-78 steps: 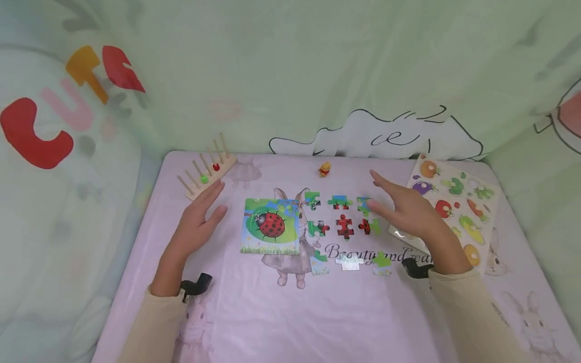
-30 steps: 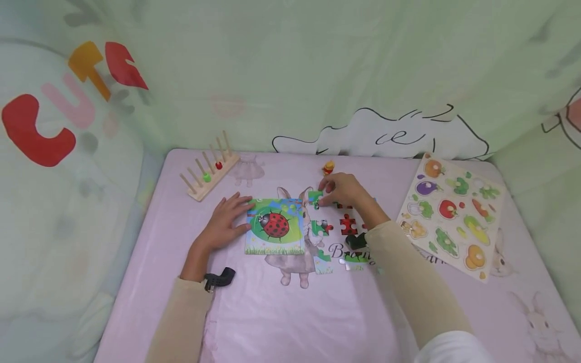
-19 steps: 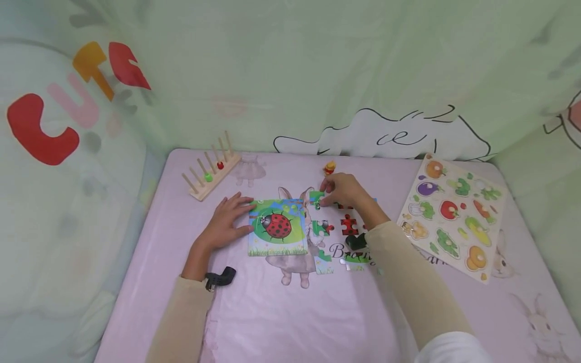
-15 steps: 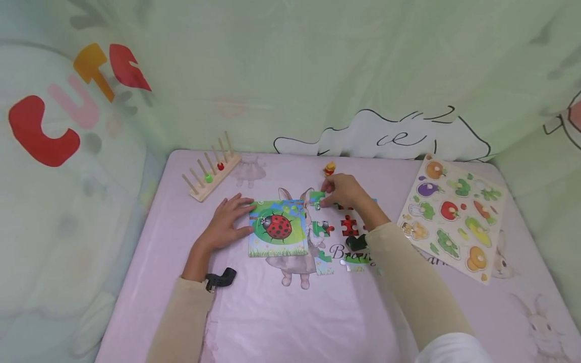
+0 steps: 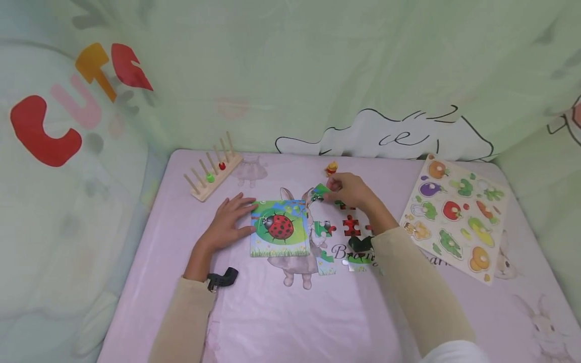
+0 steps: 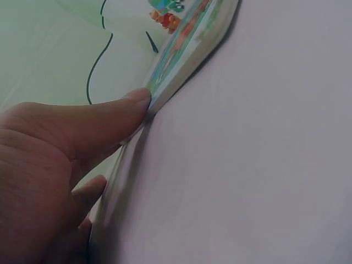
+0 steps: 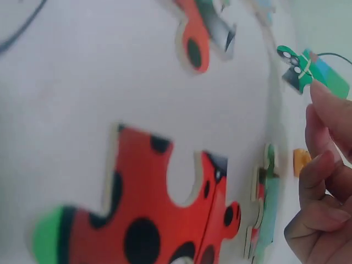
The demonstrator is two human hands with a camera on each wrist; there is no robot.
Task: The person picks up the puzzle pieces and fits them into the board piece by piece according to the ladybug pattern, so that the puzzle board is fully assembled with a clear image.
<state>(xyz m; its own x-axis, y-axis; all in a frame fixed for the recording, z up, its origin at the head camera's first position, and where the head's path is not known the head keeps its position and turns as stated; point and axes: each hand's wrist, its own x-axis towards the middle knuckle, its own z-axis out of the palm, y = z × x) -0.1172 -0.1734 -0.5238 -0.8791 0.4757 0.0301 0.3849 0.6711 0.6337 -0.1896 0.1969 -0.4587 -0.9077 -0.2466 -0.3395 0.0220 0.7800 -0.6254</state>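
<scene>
Up tilts a puzzle piece (image 5: 320,191), right hand (image 5: 355,193) pinching it near the far-right corner of the ladybug board (image 5: 279,229); left hand (image 5: 227,222), fingers spread, seemingly just touches that board's left side.

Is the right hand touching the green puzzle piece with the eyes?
Touching. The right wrist view shows the right hand holding the green puzzle piece by its edge, fingers against it without a gap.

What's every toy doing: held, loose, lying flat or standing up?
Ladybug board: picture up, left hand touching its edge
Ladybug-face puzzle piece: tilted, pinched by the right hand
Red spotted piece: loose, flat
Other visible pieces: loose
Peg stand: pegs up
Green bead: on the stand
Red bead: likewise
Vegetable board: flat, pictures up
Pooh figurine: standing or lying unclear
</scene>
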